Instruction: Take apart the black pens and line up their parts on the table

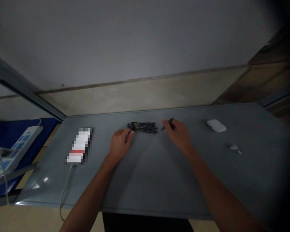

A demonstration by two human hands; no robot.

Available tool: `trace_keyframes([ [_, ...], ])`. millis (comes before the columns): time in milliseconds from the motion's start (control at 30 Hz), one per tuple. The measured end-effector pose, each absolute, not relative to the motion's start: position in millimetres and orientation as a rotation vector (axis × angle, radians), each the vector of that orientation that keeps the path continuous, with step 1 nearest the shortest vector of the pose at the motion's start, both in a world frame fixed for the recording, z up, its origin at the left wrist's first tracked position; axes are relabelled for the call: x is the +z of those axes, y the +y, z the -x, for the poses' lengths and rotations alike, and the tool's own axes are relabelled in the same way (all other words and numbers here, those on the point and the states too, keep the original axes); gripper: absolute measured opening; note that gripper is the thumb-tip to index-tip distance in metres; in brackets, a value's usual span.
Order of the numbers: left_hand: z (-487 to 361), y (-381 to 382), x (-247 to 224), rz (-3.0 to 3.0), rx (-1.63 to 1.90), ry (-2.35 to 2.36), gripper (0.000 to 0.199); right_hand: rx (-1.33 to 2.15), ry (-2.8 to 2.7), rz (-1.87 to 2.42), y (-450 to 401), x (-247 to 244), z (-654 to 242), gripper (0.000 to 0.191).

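A small heap of slim black pens (145, 128) lies side by side on the grey table, pointing left to right. My left hand (119, 142) rests at the heap's left end, thumb and fingers closed on a thin dark pen piece (128, 136). To the right of the heap, my right hand (179, 134) pinches a short dark pen piece (170, 120) between thumb and fingers, tilted with its lower end towards the table. Dim light and blur hide whether either piece is a whole pen.
On the left lies a phone (79, 146) with a charging cable (64, 190). A white earbud case (216, 125) and a small white object (235, 148) sit on the right. The grey table (147, 180) meets a wall behind. Beyond its left edge is a power strip (19, 149).
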State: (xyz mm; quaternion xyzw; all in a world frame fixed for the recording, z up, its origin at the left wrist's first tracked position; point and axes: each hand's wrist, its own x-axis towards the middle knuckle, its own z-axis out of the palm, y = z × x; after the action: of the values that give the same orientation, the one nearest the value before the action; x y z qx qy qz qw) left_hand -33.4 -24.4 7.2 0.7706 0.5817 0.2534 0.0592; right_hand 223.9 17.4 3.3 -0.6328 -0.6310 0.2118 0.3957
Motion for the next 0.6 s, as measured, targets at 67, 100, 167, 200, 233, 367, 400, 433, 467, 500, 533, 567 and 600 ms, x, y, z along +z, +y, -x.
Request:
trace_keyframes([
  [67, 32, -25, 7, -2.319, 0.774, 1.759, 0.034, 0.333, -1.727, 1.688, 17, 0, -227, 0.055],
  [100, 32, -25, 6, -2.315, 0.771, 1.758, 0.033, 0.285, -1.775, 1.710, 17, -2, -227, 0.055],
  [167, 30, -26, 5, -2.312, 0.757, 1.754, 0.033, 0.234, -1.828, 1.745, 17, -7, -227, 0.054],
  [200, 30, -26, 5, -2.313, 0.749, 1.755, 0.033, 0.219, -1.834, 1.765, 17, -9, -226, 0.053],
  [233, 30, -26, 5, -2.314, 0.741, 1.758, 0.034, 0.210, -1.835, 1.782, 16, -10, -225, 0.053],
  [367, 32, -25, 7, -2.329, 0.736, 1.784, 0.034, 0.228, -1.805, 1.814, 14, -6, -222, 0.052],
  [400, 34, -25, 7, -2.331, 0.747, 1.795, 0.034, 0.240, -1.780, 1.798, 14, -4, -222, 0.052],
  [433, 35, -24, 8, -2.331, 0.760, 1.806, 0.034, 0.260, -1.754, 1.768, 13, -1, -220, 0.051],
  [467, 36, -24, 8, -2.331, 0.773, 1.819, 0.035, 0.294, -1.730, 1.727, 12, 2, -219, 0.052],
  [500, 37, -24, 8, -2.334, 0.783, 1.826, 0.035, 0.347, -1.716, 1.674, 11, 5, -217, 0.052],
  [533, 37, -24, 8, -2.340, 0.791, 1.828, 0.036, 0.426, -1.716, 1.618, 9, 7, -214, 0.053],
  [567, 37, -24, 8, -2.350, 0.795, 1.823, 0.037, 0.526, -1.721, 1.560, 7, 9, -210, 0.054],
  [600, 36, -24, 7, -2.366, 0.795, 1.812, 0.037, 0.646, -1.729, 1.506, 5, 10, -206, 0.056],
])
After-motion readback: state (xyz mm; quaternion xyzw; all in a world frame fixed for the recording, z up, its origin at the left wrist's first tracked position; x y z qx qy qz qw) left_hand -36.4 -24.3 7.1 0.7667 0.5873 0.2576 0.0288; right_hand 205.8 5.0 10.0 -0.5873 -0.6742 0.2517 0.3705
